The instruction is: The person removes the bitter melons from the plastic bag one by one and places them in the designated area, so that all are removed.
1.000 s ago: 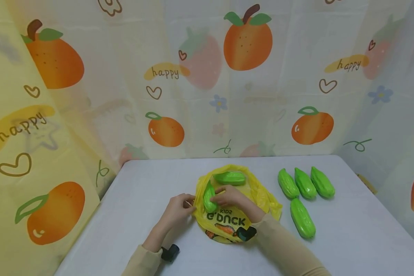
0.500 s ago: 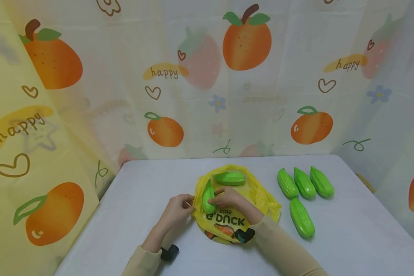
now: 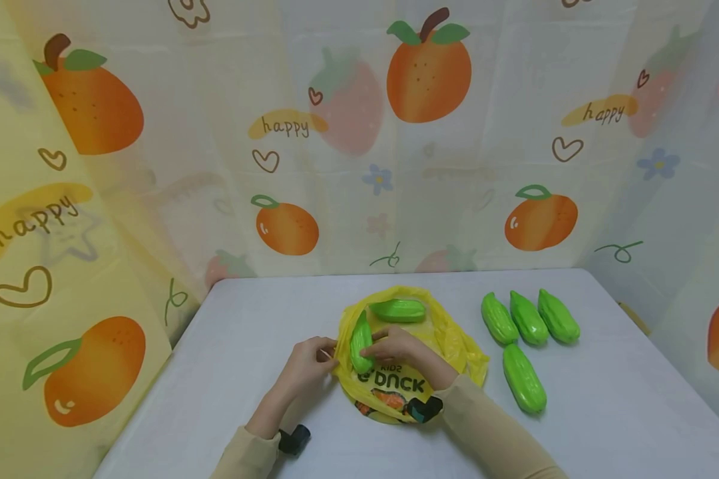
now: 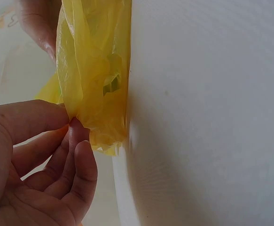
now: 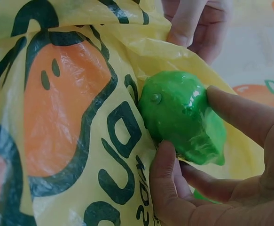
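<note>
An opened yellow plastic bag [image 3: 446,339] with duck lettering lies at the middle of the table. My left hand [image 3: 309,362] pinches its left rim between thumb and fingertips, also seen in the left wrist view, where the bag's thin film [image 4: 94,61] hangs from the fingers. Inside the mouth, my right hand [image 3: 397,344] grips a shiny green ridged toy gourd [image 3: 360,342] along the left wall. The right wrist view shows thumb and fingers around the gourd's knobbed end [image 5: 176,110]. A second green gourd [image 3: 398,310] lies crosswise at the back of the bag.
Right of the bag, three green gourds [image 3: 528,318] lie side by side, with one more gourd [image 3: 524,379] in front of them. A white-covered table [image 3: 263,306] spreads around, bounded by a fruit-printed curtain [image 3: 455,159] behind and at both sides.
The held gourd has shifted slightly left against the bag's wall, the right fingers moving with it. The left hand keeps its pinch on the rim, and the other gourds lie where they were.
</note>
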`<state>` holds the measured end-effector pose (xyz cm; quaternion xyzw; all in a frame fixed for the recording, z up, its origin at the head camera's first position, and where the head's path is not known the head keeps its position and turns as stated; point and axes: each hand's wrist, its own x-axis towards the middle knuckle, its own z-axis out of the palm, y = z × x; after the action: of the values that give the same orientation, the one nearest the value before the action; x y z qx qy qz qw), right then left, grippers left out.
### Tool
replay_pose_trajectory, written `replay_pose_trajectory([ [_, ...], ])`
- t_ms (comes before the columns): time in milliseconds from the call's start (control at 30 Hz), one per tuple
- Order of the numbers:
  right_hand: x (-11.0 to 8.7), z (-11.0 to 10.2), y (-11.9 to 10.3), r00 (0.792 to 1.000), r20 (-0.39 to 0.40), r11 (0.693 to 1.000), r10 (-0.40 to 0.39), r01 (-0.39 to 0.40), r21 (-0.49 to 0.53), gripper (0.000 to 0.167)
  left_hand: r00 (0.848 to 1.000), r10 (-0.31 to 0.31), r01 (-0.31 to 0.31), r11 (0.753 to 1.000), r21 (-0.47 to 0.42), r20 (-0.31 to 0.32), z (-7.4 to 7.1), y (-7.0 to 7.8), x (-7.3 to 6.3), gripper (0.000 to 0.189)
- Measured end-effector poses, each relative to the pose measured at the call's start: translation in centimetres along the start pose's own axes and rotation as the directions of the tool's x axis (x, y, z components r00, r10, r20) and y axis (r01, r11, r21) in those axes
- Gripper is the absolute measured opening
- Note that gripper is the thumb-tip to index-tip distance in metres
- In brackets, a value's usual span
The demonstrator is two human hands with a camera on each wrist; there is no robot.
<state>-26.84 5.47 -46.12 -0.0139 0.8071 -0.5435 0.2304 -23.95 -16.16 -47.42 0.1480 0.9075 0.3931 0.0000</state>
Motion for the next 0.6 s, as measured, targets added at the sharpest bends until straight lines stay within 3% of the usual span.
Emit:
replay_pose_trajectory([
  [400,0.03,-0.15,0.38,0.999,0.048,0.999,0.02,-0.022,0.038,0.055,1.0,-0.009,0.009,1.0,0.001,-0.009,0.02,0.03,-0.06,0.027],
  [600,0.19,-0.44,0.64,0.996,0.09,0.999,0.005,-0.009,0.045,0.06,1.0,-0.01,0.01,1.0,-0.004,-0.015,0.0,0.21,-0.09,0.026],
])
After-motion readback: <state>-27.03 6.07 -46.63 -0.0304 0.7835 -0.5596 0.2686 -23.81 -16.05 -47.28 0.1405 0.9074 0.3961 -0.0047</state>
